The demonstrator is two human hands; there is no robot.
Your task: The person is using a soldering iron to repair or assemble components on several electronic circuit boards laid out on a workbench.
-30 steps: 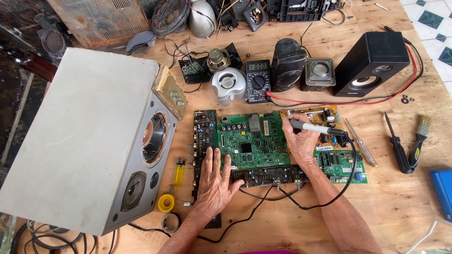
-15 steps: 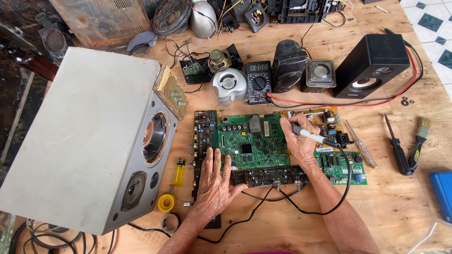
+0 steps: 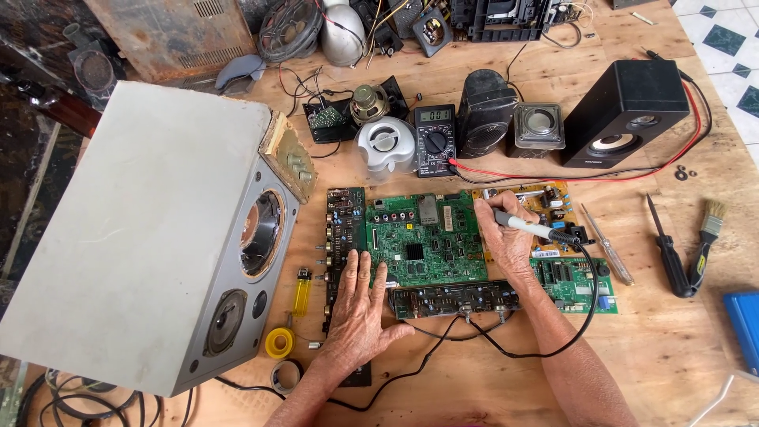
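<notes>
- Right hand (image 3: 506, 241) is curled shut around a soldering iron (image 3: 531, 228), held like a pen. The handle points off to the right and its black cord (image 3: 587, 292) loops down and back toward the body. The tip end sits under the fingers near the top right corner of the green circuit board (image 3: 423, 241), so I can't tell exactly which joint it's on.
- Left hand (image 3: 360, 316) is open and flat, fingers spread, pressing down on the narrow dark board (image 3: 341, 237) along the green board's left edge. It's not gripping anything, just pinning.
- The green board lies flat in the middle of the wooden table (image 3: 474, 379), with a long black board (image 3: 455, 299) touching its lower edge and an orange-brown board (image 3: 545, 202) just beside the right hand.
- To do this bit well, I'd say: keep that left palm planted so nothing slides, and rest the right wrist on the table for a steady tip.
- Watch the cord, it looks like it could drag across the smaller green board (image 3: 573, 281).
- The multimeter (image 3: 436, 141) with its red lead (image 3: 569, 175) is just above, handy for checking. The big grey speaker cabinet (image 3: 134, 237) lies on its side at left, near that elbow.
</notes>
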